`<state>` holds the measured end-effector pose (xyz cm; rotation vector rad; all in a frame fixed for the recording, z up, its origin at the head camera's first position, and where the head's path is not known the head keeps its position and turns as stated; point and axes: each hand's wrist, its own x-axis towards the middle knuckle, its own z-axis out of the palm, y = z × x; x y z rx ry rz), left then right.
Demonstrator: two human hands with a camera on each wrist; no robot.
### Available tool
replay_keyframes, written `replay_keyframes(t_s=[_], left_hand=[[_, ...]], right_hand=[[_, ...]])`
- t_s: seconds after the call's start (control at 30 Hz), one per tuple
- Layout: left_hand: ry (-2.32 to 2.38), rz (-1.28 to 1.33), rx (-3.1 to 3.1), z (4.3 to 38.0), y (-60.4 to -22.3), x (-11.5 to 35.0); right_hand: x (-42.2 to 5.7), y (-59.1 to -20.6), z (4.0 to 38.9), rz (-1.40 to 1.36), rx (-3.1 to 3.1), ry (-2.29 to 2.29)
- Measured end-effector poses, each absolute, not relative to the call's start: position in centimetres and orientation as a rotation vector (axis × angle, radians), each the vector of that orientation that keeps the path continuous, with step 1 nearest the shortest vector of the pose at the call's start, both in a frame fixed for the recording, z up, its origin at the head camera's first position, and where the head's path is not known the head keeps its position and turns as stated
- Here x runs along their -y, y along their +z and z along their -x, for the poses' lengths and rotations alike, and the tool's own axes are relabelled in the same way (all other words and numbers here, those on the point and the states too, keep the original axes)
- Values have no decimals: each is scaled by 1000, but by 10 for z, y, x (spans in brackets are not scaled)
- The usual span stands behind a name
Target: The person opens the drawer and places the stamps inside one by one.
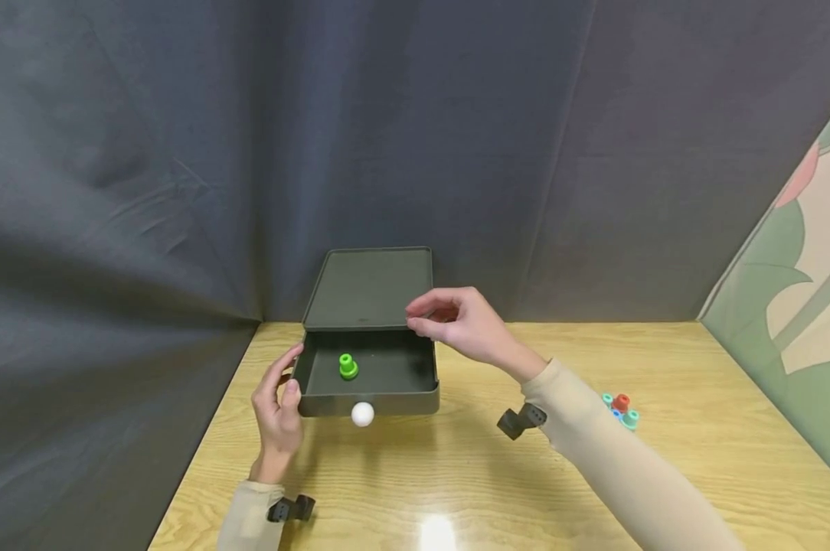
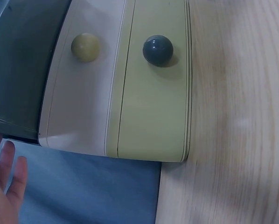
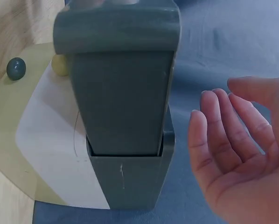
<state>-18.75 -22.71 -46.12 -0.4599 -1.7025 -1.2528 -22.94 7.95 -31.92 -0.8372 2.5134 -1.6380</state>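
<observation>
Top drawer [image 1: 401,403]: pulled out from the dark box [image 1: 374,291], with a white knob [image 1: 363,414] fixed to its front.
Green peg [image 1: 348,369]: stood upright inside the drawer, left of centre.
Left hand [image 1: 277,413]: held at the drawer's left side, fingers loosely extended; whether contact is made cannot be told.
Right hand [image 1: 466,325]: held near the box's right edge, fingers gently curved, nothing gripped.
Lower drawers [image 2: 83,102]: white and yellow-green, pushed in.
Coloured pegs [image 1: 621,404]: grouped rightward on the wooden table [image 1: 387,478].
</observation>
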Motion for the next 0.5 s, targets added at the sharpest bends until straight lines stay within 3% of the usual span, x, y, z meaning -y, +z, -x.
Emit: replay_keyframes(t_s=[0.5], left_hand=[[-1242,457,1712,188,-460,232]], right_hand=[[-112,-331,215,785,-2523,-1733]])
